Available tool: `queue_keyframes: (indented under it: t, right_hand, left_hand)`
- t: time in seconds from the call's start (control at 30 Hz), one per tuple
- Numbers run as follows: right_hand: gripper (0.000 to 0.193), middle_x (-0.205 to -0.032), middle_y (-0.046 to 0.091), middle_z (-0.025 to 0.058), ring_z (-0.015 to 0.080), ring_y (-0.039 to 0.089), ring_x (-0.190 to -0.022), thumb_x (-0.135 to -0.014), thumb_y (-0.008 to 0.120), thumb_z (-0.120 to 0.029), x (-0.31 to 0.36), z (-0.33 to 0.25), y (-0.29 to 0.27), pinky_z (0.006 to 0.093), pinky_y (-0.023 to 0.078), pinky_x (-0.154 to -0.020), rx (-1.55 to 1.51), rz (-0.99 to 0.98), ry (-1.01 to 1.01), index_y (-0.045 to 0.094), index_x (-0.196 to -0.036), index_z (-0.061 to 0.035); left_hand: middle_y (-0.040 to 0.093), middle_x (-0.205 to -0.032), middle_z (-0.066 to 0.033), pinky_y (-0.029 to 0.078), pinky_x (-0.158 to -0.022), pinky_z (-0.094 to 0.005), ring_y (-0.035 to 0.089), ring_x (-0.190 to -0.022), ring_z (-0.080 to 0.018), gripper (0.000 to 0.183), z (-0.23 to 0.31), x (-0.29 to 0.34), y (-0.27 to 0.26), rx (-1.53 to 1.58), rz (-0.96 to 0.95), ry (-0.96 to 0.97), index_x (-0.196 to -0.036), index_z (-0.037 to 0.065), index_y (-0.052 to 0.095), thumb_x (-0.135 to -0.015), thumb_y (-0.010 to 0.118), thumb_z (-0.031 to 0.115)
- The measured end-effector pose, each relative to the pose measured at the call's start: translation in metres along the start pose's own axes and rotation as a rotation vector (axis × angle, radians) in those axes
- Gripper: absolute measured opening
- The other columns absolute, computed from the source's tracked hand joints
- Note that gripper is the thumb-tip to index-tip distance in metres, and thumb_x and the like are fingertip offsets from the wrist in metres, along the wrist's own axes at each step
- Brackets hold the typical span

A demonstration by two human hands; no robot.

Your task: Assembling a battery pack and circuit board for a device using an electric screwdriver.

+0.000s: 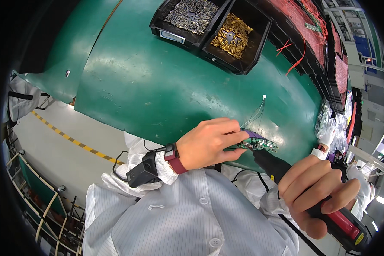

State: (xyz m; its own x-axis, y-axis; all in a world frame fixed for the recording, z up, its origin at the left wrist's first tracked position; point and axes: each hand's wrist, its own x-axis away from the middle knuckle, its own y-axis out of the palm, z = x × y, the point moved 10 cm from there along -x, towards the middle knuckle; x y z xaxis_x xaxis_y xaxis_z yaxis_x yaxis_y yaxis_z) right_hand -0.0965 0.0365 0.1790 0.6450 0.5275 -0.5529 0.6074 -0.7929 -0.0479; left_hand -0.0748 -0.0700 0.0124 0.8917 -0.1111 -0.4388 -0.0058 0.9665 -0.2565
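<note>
My right hand (313, 194) is wrapped around a black electric screwdriver (271, 164) with a red panel on its rear part. The driver's tip reaches a small green circuit board (262, 144) near the front edge of the table. Thumb and fingers of my left hand (211, 143) pinch the board's left end. Thin wires (257, 114) run from the board to a small white connector (264, 96) lying on the table. A purple piece (251, 133) shows just behind the board. Whether a screw sits under the tip is too small to tell.
Two black bins stand at the back of the green table (158, 89): one with silver screws (192, 15), one with brass-coloured standoffs (232, 36). At right are black trays (305, 51) with red mesh and red wires. Beyond them, another person's gloved hand (327, 138) is near clear plastic bags (324, 121).
</note>
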Motion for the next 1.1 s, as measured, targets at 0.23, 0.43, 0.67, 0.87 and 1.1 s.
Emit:
queue_keyframes:
  t: [0.23,0.43,0.67,0.87,1.1]
  right_hand:
    - [0.046,-0.064,0.056,-0.0012,0.0125,0.049,-0.056,-0.099,0.077,-0.041,-0.003,0.000,0.007,0.0237,0.037,-0.060,-0.138,-0.107,-0.045,0.039,-0.103,-0.0146]
    - [0.047,-0.056,0.058,0.0021,0.0132,0.050,-0.039,-0.099,0.078,-0.036,-0.010,-0.003,-0.001,0.0234,0.041,-0.042,-0.092,0.011,-0.130,0.039,-0.103,-0.0118]
    - [0.045,-0.052,0.058,0.0031,0.0123,0.050,-0.034,-0.099,0.077,-0.031,-0.006,-0.005,-0.002,0.0252,0.046,-0.035,-0.038,-0.012,-0.135,0.037,-0.103,-0.0107]
    - [0.044,-0.054,0.058,0.0036,0.0127,0.049,-0.034,-0.099,0.076,-0.030,-0.012,-0.004,0.006,0.0241,0.044,-0.036,-0.197,-0.141,-0.092,0.037,-0.104,-0.0110]
    - [0.042,-0.053,0.058,0.0031,0.0123,0.050,-0.035,-0.100,0.076,-0.027,-0.017,0.002,0.010,0.0241,0.045,-0.037,-0.213,-0.181,-0.095,0.037,-0.104,-0.0107]
  left_hand:
    - [0.064,-0.087,-0.0034,0.056,-0.065,-0.0360,0.065,-0.074,-0.0226,0.035,0.002,-0.001,-0.001,0.011,0.003,0.014,-0.109,0.009,0.075,-0.076,0.088,0.010]
    - [0.063,-0.086,-0.0030,0.056,-0.064,-0.0360,0.064,-0.073,-0.0223,0.035,0.001,-0.001,-0.001,0.003,0.003,0.007,-0.109,0.009,0.074,-0.076,0.088,0.010]
    - [0.063,-0.087,-0.0029,0.055,-0.064,-0.0356,0.064,-0.074,-0.0218,0.033,0.002,-0.001,-0.002,0.004,0.006,0.008,-0.108,0.009,0.075,-0.077,0.088,0.011]
    - [0.063,-0.087,-0.0025,0.055,-0.065,-0.0361,0.064,-0.075,-0.0217,0.033,0.001,-0.001,-0.001,0.009,0.011,0.005,-0.108,0.010,0.075,-0.078,0.088,0.011]
    - [0.063,-0.087,-0.0023,0.056,-0.066,-0.0361,0.064,-0.076,-0.0218,0.033,0.000,0.000,0.000,0.008,0.010,-0.002,-0.108,0.011,0.075,-0.078,0.087,0.011]
